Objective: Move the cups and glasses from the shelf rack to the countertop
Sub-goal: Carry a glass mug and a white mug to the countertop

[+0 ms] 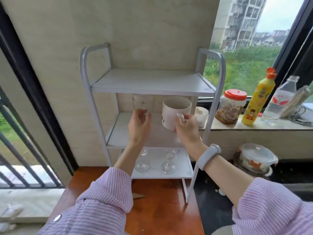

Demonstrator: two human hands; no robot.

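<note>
A person in a pink striped shirt reaches with both hands into the middle tier of a white shelf rack [94, 106] standing at the back of a reddish-brown desk [157, 200]. The right hand [185, 126] pinches the handle of a white mug [174, 112], thumb and fingers curled round it; the mug sits tilted at the right side of the middle shelf, though whether its base touches the board cannot be told. The left hand [139, 124] curls its fingers round the lower part of a clear glass [139, 103], upright near the shelf's back left; the grip looks closed on it, but blur softens the detail. A grey band [209, 156] circles the right wrist.

On the bottom shelf stand four clear stemmed glasses [167, 167], two at the front edge and two behind. The top shelf carries nothing visible.

Beside the rack's right post, a small white cup [202, 116] rests on the window ledge [271, 126], followed rightward by a red-lidded jar [232, 107], a yellow squeeze bottle [257, 100] and a clear water bottle [279, 100]. Below the ledge sits a lidded glass container [255, 158].
</note>
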